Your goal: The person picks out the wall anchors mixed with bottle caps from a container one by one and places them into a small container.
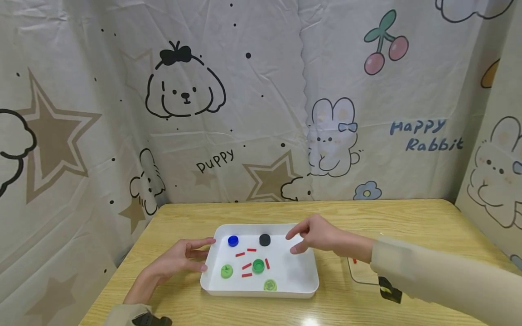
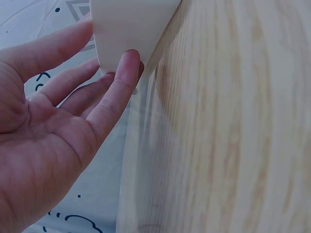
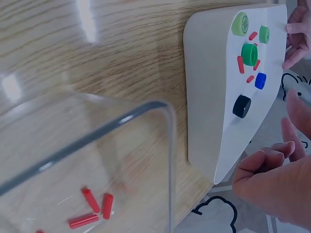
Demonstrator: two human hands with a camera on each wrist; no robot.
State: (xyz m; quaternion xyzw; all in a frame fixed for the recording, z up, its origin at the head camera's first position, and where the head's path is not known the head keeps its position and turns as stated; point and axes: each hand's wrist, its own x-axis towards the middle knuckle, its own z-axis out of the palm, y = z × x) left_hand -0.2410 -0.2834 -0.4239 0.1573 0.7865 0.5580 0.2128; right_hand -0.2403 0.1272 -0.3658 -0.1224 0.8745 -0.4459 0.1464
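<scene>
Your left hand point(image 1: 177, 260) is at the left end of the white tray point(image 1: 291, 277), fingers extended and touching its outer wall, not wrapped round it. Your right hand point(image 1: 320, 235) hovers over the tray's right part, index finger and thumb parted, nothing grasped; the other fingers are bent.

The loose pieces lie in the tray between your hands. Black cap point(image 1: 264, 240): far side of the tray, just right of its middle, nearest your right fingertips. Blue cap point(image 1: 233, 241): far left of the tray. Green cap point(image 1: 258, 266): about mid-tray. Light green caps, one in the near left part point(image 1: 226, 271), the other against the tray's near wall point(image 1: 270, 285).

Count in the tray: one black cap, one blue, one darker green, two light green; five red sticks point(image 1: 246, 266), scattered through its left and middle parts, around the green cap and toward the blue.

Second container: a clear box point(image 3: 97, 135), right of the tray, partly hidden by your right forearm in the head view. Red sticks point(image 3: 83, 221) in it, four showing in the right wrist view, one cut off by the edge.

Under the tray, a wood-grain table point(image 1: 408, 217); behind it, a printed cloth point(image 1: 265, 27).
</scene>
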